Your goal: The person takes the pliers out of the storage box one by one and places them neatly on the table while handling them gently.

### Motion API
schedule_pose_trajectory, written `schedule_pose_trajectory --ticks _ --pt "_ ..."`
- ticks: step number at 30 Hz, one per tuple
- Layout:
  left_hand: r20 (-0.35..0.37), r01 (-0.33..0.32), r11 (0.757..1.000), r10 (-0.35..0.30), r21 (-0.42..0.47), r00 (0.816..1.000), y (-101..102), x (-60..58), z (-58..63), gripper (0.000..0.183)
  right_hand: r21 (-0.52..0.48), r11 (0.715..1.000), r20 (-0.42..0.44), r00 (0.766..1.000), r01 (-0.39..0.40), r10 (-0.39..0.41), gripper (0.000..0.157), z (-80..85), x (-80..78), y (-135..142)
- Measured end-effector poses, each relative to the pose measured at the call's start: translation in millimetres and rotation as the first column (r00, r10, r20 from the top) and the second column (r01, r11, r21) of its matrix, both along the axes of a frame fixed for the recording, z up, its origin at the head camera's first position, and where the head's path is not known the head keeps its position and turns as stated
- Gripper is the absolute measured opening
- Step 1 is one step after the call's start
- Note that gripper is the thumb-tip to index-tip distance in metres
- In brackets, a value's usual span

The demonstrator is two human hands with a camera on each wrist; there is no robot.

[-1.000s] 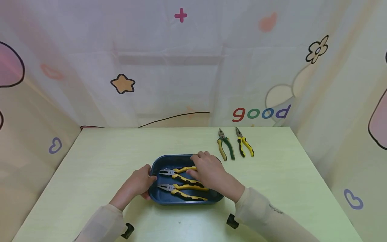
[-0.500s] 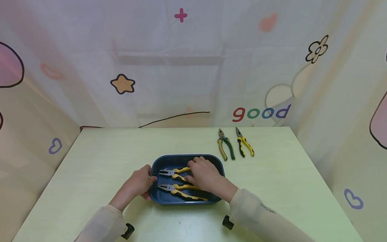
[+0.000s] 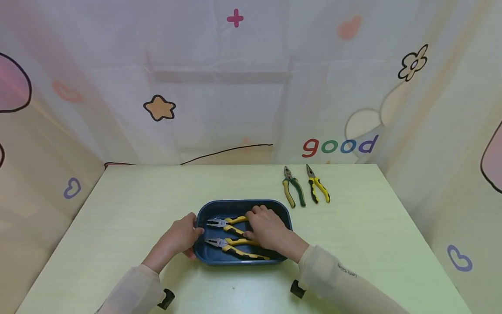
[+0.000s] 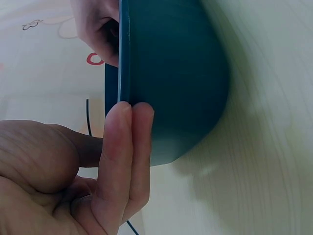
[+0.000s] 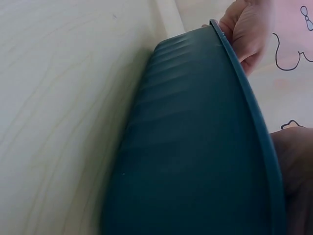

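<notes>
Left hand (image 3: 182,234) is pinching tray (image 3: 213,259) by its rim. Far pliers (image 3: 225,223) are lying inside, right hand (image 3: 268,229) covering handle ends; can't tell if gripping. Near pliers (image 3: 234,251) are sitting close, so sloppy lifting risks snagging.

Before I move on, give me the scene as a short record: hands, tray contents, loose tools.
left hand: grips the left end of the blue tray
right hand: at the handles of the far pliers; whether it grips them is hidden
in tray: far pliers and near pliers, both yellow and black, heads pointing left
loose on table, beyond tray: green-and-tan pliers; black-and-yellow pliers to their right
pliers total: four
</notes>
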State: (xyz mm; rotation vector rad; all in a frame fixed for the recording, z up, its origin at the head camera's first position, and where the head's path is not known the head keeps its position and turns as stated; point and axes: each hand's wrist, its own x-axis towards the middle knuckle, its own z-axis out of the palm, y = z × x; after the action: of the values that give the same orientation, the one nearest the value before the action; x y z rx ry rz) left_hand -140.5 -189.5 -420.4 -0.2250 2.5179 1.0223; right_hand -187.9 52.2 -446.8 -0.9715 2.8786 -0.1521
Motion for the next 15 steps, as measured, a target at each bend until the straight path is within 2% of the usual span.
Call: schedule_pose_trajectory --ticks 7,15 --pt "-0.014 0.005 1.0 -0.005 0.005 1.0 -0.6 0.8 -0.9 0.016 0.029 1.0 -0.017 1.0 0.001 -0.001 0.047 -3.3 1.0 -0.8" --pt "-0.007 0.002 1.0 -0.002 -0.002 1.0 -0.1 0.9 0.7 0.017 0.05 0.998 -0.121 0.992 -0.037 0.043 0.029 -6.8 0.1 0.9"
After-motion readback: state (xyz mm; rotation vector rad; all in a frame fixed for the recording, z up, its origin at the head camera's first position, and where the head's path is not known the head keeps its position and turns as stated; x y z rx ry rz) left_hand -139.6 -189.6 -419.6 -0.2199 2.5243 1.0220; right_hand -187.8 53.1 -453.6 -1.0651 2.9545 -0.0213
